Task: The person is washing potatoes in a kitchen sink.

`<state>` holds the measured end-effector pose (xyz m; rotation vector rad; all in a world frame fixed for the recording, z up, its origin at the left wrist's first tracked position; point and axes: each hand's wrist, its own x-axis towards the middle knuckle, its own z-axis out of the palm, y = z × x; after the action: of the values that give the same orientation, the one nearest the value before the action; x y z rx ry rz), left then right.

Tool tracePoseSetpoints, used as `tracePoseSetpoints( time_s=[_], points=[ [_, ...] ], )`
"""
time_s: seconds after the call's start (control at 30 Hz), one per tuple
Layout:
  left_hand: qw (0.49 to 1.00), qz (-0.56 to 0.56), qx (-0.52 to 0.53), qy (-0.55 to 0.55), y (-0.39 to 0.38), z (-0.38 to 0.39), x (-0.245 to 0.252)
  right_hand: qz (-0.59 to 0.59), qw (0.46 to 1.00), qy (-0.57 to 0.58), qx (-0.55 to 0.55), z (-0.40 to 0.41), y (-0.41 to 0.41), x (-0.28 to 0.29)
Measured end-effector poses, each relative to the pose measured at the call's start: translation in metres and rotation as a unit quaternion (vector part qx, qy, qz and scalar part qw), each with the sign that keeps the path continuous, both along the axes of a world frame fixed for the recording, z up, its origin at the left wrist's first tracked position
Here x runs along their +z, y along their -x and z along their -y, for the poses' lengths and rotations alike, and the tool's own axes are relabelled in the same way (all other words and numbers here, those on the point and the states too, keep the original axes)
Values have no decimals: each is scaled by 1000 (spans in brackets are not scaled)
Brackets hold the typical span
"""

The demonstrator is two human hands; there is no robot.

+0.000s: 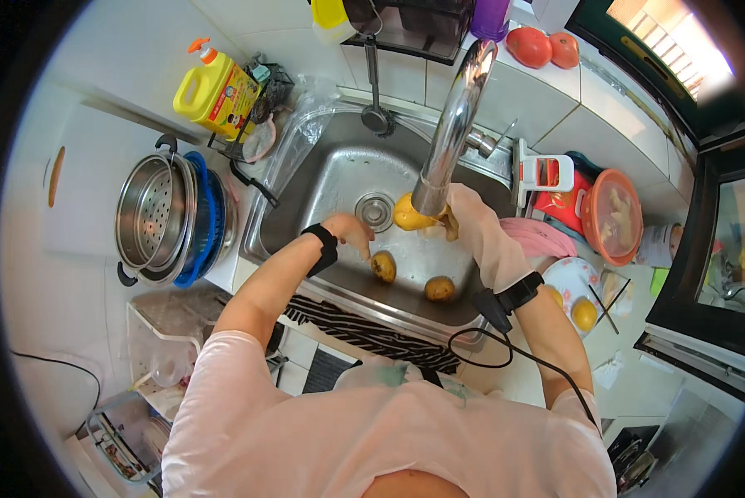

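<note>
My left hand, with a black band at the wrist, is over the steel sink left of the drain. Its fingers point down towards a potato with dark spots; I cannot tell whether they touch it. My right hand, seemingly in a pale glove, holds a yellow, apparently peeled potato beneath the chrome faucet. The spout hides part of both. A brownish piece is at the fingers; what it is cannot be told. Another potato lies near the sink's front edge.
Stacked steel pots and colanders stand left, below a yellow detergent bottle. At right are an orange basket with ginger, a pink cloth, and a plate with yellow pieces and chopsticks. A black cable runs from my right wrist.
</note>
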<state>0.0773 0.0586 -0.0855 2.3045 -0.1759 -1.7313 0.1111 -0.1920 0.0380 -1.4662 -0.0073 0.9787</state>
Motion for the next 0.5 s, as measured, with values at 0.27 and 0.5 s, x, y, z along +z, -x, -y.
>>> tracePoseSetpoints(
  time_s=[0.27,0.5],
  points=[
    [971,83,-216,63,20,12,-56,57,998,-16,-25,2,-6,-58],
    [930,99,-285,211,19,15,-105,27,999,-12,44,6,-14,-63]
  ],
)
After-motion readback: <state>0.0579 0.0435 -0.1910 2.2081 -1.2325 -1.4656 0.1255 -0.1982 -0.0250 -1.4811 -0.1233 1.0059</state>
